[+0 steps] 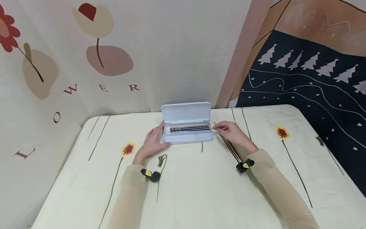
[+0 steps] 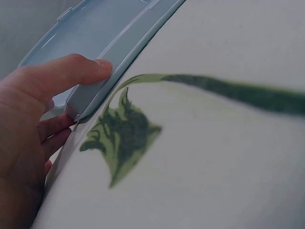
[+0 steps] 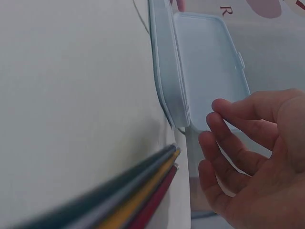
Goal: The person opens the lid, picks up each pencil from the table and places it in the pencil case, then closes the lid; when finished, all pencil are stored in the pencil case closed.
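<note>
A pale blue case (image 1: 180, 138) lies with its lid raised at the back, several dark slim sticks (image 1: 190, 128) in its rear compartment. My left hand (image 1: 152, 143) grips its left end; in the left wrist view the thumb of that hand (image 2: 28, 114) presses the case wall (image 2: 88, 98), other fingers behind the corner. Right of the case, my right hand (image 1: 234, 135) hovers over several long thin sticks (image 1: 230, 149). In the right wrist view these coloured sticks (image 3: 143, 191) are apart from the hand (image 3: 257, 152), whose fingers are loosely bent, thumb and index tips close together, nothing visible between them.
A white cloth with printed flowers (image 1: 282, 132) and stems covers the table. Behind it hangs a light curtain (image 1: 171, 57) with flower prints and letters; at the right is a dark cloth (image 1: 303, 86) with tree shapes.
</note>
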The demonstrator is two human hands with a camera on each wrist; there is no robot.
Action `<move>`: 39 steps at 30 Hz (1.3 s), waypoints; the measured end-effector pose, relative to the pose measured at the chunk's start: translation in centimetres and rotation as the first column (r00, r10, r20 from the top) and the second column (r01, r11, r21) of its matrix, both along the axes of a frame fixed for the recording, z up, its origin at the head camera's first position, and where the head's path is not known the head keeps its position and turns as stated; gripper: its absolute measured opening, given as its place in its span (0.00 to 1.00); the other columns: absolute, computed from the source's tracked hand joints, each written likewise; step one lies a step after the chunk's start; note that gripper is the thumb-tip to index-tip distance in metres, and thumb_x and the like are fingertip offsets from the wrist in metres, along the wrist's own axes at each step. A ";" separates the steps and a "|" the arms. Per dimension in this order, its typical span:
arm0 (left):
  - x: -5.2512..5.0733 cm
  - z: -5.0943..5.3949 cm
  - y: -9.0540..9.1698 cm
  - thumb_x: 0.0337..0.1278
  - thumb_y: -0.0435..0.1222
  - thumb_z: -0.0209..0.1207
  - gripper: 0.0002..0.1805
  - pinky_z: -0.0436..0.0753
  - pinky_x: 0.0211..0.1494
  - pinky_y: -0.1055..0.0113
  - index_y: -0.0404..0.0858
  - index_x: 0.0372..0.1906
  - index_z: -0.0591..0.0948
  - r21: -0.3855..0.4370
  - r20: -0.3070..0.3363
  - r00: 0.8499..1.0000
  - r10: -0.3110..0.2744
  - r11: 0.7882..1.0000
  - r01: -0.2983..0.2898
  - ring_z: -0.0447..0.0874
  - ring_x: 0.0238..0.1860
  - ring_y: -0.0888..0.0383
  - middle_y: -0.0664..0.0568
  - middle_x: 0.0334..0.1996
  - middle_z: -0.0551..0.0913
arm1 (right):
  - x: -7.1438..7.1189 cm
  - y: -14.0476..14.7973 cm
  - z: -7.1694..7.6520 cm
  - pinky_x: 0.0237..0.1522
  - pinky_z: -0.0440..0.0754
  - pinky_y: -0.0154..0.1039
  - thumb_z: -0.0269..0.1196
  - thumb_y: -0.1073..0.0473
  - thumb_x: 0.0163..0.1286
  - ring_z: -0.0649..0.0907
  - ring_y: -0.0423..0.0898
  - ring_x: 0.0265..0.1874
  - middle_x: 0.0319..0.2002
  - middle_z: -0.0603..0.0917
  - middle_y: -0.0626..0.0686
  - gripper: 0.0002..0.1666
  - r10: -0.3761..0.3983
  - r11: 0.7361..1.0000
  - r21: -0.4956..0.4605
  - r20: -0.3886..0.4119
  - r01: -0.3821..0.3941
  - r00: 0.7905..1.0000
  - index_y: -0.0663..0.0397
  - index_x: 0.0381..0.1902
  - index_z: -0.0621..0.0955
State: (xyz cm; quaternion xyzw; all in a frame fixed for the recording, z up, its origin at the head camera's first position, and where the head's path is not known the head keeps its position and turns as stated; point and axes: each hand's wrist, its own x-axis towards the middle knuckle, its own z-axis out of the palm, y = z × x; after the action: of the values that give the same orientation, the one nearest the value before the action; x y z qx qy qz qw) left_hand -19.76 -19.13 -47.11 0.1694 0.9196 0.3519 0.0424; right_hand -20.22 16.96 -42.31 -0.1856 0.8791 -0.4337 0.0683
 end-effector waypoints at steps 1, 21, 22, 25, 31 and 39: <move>0.0 0.0 0.0 0.49 0.45 0.67 0.56 0.38 0.75 0.53 0.37 0.77 0.46 -0.001 0.001 1.000 0.000 1.000 0.000 0.50 0.73 0.45 0.43 0.74 0.53 | 0.0 0.2 0.0 0.53 0.78 0.51 0.55 0.67 0.72 0.79 0.56 0.50 0.52 0.81 0.62 0.14 -0.001 1.000 0.011 0.003 0.001 1.000 0.64 0.50 0.82; 0.3 -0.1 0.0 0.49 0.45 0.67 0.56 0.38 0.75 0.53 0.37 0.77 0.46 0.011 0.004 1.000 -0.005 1.000 0.005 0.50 0.73 0.45 0.44 0.75 0.52 | 1.4 3.5 -1.5 0.49 0.79 0.51 0.55 0.69 0.70 0.81 0.55 0.44 0.48 0.83 0.61 0.12 -0.021 0.995 0.095 0.003 0.020 1.000 0.64 0.46 0.83; 0.3 0.0 0.0 0.49 0.45 0.67 0.56 0.37 0.75 0.53 0.37 0.77 0.46 0.011 0.004 1.000 -0.005 1.000 0.005 0.49 0.73 0.45 0.44 0.75 0.52 | 1.4 3.6 -1.6 0.49 0.79 0.51 0.55 0.69 0.70 0.81 0.55 0.45 0.48 0.83 0.61 0.12 -0.020 0.995 0.098 0.005 0.020 1.000 0.64 0.47 0.83; 0.2 0.0 0.1 0.49 0.46 0.67 0.56 0.38 0.75 0.53 0.37 0.77 0.46 0.009 0.004 1.000 -0.003 1.000 0.003 0.49 0.73 0.45 0.43 0.75 0.52 | 1.7 4.0 -1.7 0.49 0.79 0.51 0.56 0.69 0.70 0.81 0.55 0.44 0.48 0.83 0.61 0.12 -0.017 0.995 0.095 0.005 0.017 1.000 0.64 0.46 0.83; 0.1 -0.1 0.1 0.49 0.45 0.67 0.56 0.38 0.75 0.53 0.37 0.77 0.46 0.011 -0.003 1.000 -0.003 1.000 0.003 0.50 0.73 0.46 0.44 0.75 0.53 | 2.0 4.7 -1.9 0.49 0.79 0.51 0.56 0.69 0.69 0.81 0.55 0.44 0.46 0.83 0.61 0.12 -0.003 0.996 0.086 0.008 0.002 1.000 0.65 0.47 0.83; -0.1 -0.2 0.0 0.50 0.46 0.67 0.56 0.37 0.75 0.54 0.40 0.77 0.45 -0.014 0.021 1.000 0.013 1.000 -0.012 0.48 0.74 0.47 0.46 0.75 0.52 | 2.3 5.4 -2.5 0.41 0.77 0.40 0.59 0.69 0.67 0.77 0.49 0.38 0.41 0.83 0.55 0.15 0.022 0.997 0.068 0.041 -0.025 0.999 0.65 0.51 0.81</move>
State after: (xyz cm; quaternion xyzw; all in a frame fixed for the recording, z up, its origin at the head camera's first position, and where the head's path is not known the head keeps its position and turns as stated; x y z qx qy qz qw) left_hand -19.82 -19.10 -47.27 0.1597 0.9227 0.3473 0.0510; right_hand -17.97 22.36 -44.80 -0.1848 0.8897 -0.4060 0.0975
